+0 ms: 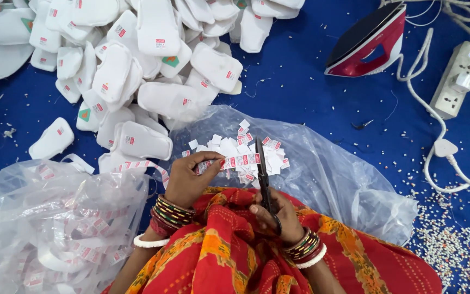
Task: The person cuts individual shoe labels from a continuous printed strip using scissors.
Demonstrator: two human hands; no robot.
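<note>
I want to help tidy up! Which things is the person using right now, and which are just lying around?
In use:
- label strip, pinched in the left hand
- scissors in the right hand
- pile of cut labels on the clear plastic sheet
- bag of label ribbon

Lying about:
- red iron
- power strip
- white slippers

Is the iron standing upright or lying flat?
Tipped onto its side: the iron lies on the blue floor, its dark soleplate facing up and sideways.

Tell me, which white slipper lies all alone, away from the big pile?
The slipper at the far left, on the blue cloth above the bag of label tape. The others overlap in the pile.
</note>
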